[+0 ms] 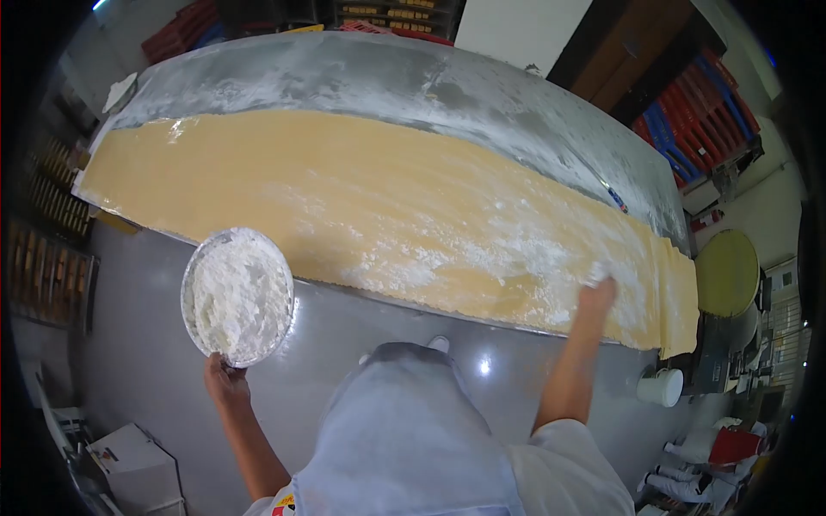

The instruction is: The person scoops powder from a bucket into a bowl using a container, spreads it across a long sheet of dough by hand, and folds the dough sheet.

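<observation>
My left hand (227, 378) grips the near rim of a round metal bowl (187, 297), held out beyond the table's front edge. White flour (237, 297) fills much of the bowl. A long, wide sheet of yellow dough (344, 172) covers the front part of the table. Over its right part is my right hand (598, 291), its fingers blurred by motion and whitened with flour. Whether that hand touches the dough or holds flour I cannot tell. Loose flour streaks the dough from its middle to the right, where the end lies in folds.
Behind the dough, the metal table (361, 73) is dusted with flour. A thin tool with a blue handle (616, 198) lies there. A white bucket (661, 388) stands on the floor at right. Red and blue stacked crates (701, 116) and a round yellowish disc (728, 273) are beyond the table's right end.
</observation>
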`<state>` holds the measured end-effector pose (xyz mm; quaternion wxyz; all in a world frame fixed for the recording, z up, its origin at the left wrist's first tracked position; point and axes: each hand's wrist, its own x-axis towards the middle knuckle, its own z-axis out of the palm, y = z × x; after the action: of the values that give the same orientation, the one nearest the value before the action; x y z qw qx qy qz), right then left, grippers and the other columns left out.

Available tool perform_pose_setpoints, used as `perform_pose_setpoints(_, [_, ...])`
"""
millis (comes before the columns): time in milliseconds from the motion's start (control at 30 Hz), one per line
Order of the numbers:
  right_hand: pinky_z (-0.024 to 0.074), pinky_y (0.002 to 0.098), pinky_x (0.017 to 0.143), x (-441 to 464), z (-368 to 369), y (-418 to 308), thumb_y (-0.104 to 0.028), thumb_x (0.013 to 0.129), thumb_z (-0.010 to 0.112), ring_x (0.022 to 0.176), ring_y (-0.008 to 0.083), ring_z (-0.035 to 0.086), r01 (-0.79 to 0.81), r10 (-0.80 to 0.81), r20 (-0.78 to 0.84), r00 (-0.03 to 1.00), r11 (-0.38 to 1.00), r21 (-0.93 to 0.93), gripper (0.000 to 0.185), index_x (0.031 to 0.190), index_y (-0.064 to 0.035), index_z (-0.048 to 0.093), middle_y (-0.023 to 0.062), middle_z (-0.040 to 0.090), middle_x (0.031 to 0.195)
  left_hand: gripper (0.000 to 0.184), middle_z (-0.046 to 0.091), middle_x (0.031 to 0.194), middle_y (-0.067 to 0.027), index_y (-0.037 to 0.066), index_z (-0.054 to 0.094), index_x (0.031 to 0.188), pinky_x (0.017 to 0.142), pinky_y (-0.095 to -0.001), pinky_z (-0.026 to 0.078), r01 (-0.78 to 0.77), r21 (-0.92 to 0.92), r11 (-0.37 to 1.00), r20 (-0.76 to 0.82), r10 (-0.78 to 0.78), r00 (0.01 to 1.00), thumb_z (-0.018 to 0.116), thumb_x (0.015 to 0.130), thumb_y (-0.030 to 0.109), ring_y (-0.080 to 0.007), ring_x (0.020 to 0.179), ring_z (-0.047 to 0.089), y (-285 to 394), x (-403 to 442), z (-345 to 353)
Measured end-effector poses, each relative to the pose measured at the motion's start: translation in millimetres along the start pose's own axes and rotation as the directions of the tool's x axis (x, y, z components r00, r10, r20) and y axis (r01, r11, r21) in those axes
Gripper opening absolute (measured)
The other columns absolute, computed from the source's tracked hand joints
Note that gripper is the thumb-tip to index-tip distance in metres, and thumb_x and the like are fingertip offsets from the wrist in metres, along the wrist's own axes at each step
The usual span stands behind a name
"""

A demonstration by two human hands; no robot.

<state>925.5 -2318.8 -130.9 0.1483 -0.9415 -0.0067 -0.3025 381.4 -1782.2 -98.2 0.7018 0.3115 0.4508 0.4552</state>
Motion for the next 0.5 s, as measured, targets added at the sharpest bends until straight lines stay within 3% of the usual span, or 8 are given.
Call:
perform_pose_setpoints(133, [0.0541, 0.0458, 0.076, 58.7, 4.0, 107.4, -0.029, 0.094, 0.056, 0.089, 0.0351, 0.068, -0.029, 0.056, 0.058, 0.997, 0.918, -0.397, 0.034, 0.108, 0.0002, 0.066, 0.0208, 0.069, 0.100, 0.024, 0.063, 0.107, -0.0120, 0.002, 0.053, 0.111, 0.078, -0.0452, 0.059, 0.031, 0.000, 1.000, -0.062, -0.031, 0.998, 0.049, 0.091, 0.014, -0.0262, 0.093, 0.066, -0.3, 11.7, -1.5])
perform_pose_setpoints(233, [0.0483, 0.0438, 0.091, 74.0, 74.8, 128.4, -0.021, 0.097, 0.048, 0.106, 0.0329, 0.063, -0.620, 0.566, -0.261, 0.782, 0.665, -0.417, 0.034, 0.125, -0.0033, 0.057, 0.0208, 0.063, 0.119, 0.026, 0.063, 0.106, -0.0125, 0.003, 0.052, 0.113, 0.074, -0.0435, 0.060, 0.035, 0.032, 0.999, -0.026, -0.034, 0.999, 0.051, 0.090, 0.013, -0.0256, 0.091, 0.066, 1.4, 8.9, 17.7])
perform_pose_setpoints(267, [0.0421, 0.0530, 0.099, 61.2, 60.5, 33.1, -0.020, 0.099, 0.045, 0.112, 0.0343, 0.060, -0.053, 0.480, 0.175, 0.860, 0.425, -0.904, 0.040, 0.136, -0.0059, 0.051, 0.0213, 0.060, 0.126, 0.027, 0.063, 0.105, -0.0124, 0.002, 0.052, 0.114, 0.073, -0.0428, 0.060, 0.042, 0.019, 0.999, -0.019, -0.042, 0.999, 0.051, 0.089, 0.013, -0.0253, 0.089, 0.067, -0.8, 11.1, 24.4])
perform_pose_setpoints(300, [0.0385, 0.0543, 0.104, 42.1, 125.3, -2.0, -0.022, 0.097, 0.047, 0.117, 0.0323, 0.058, 0.041, 0.386, 0.205, 0.899, 0.394, -0.918, 0.045, 0.138, -0.0035, 0.048, 0.0148, 0.058, 0.133, 0.029, 0.063, 0.105, -0.0123, 0.002, 0.052, 0.115, 0.071, -0.0422, 0.060, 0.046, 0.004, 0.999, -0.007, -0.046, 0.999, 0.052, 0.088, 0.012, -0.0251, 0.088, 0.067, -2.5, 13.7, 32.8])
perform_pose_setpoints(333, [0.0292, 0.0503, 0.113, 24.6, 128.4, -76.2, -0.021, 0.100, 0.041, 0.135, 0.0296, 0.042, 0.467, 0.152, 0.651, 0.744, 0.578, -0.669, 0.047, 0.143, -0.0039, 0.042, 0.0133, 0.046, 0.146, 0.029, 0.063, 0.105, -0.0123, 0.002, 0.052, 0.115, 0.071, -0.0422, 0.060, 0.032, 0.015, 0.999, 0.003, -0.033, 0.999, 0.052, 0.088, 0.012, -0.0251, 0.088, 0.067, -2.8, 17.1, 41.9])
perform_pose_setpoints(367, [0.0320, 0.0478, 0.111, 1.3, 130.3, -150.6, -0.020, 0.098, 0.046, 0.132, 0.0301, 0.045, 0.298, -0.094, 0.730, 0.676, 0.942, -0.155, 0.047, 0.142, -0.0036, 0.044, 0.0143, 0.049, 0.142, 0.029, 0.064, 0.105, -0.0121, 0.002, 0.052, 0.115, 0.069, -0.0417, 0.060, 0.038, 0.051, 0.998, 0.027, -0.040, 0.999, 0.052, 0.088, 0.012, -0.0253, 0.087, 0.068, -5.9, 19.2, 51.0])
perform_pose_setpoints(400, [0.0349, 0.0453, 0.109, -23.0, 118.2, -219.5, -0.018, 0.096, 0.050, 0.128, 0.0306, 0.049, -0.052, -0.266, 0.714, 0.648, 0.919, 0.390, 0.048, 0.141, -0.0033, 0.045, 0.0153, 0.052, 0.138, 0.030, 0.064, 0.105, -0.0120, 0.002, 0.052, 0.116, 0.067, -0.0411, 0.060, 0.050, 0.087, 0.995, 0.040, -0.054, 0.998, 0.051, 0.087, 0.011, -0.0256, 0.086, 0.068, -5.7, 17.2, 60.0])
perform_pose_setpoints(500, [0.0435, 0.0377, 0.104, -36.2, 29.6, -339.8, -0.014, 0.089, 0.063, 0.117, 0.0320, 0.058, -0.325, -0.570, 0.636, 0.521, 0.557, 0.765, 0.051, 0.136, -0.0024, 0.049, 0.0184, 0.061, 0.126, 0.030, 0.065, 0.105, -0.0118, 0.001, 0.051, 0.116, 0.064, -0.0388, 0.061, 0.071, 0.114, 0.991, 0.080, -0.080, 0.994, 0.051, 0.087, 0.010, -0.0252, 0.085, 0.069, -15.4, 13.7, 103.7])
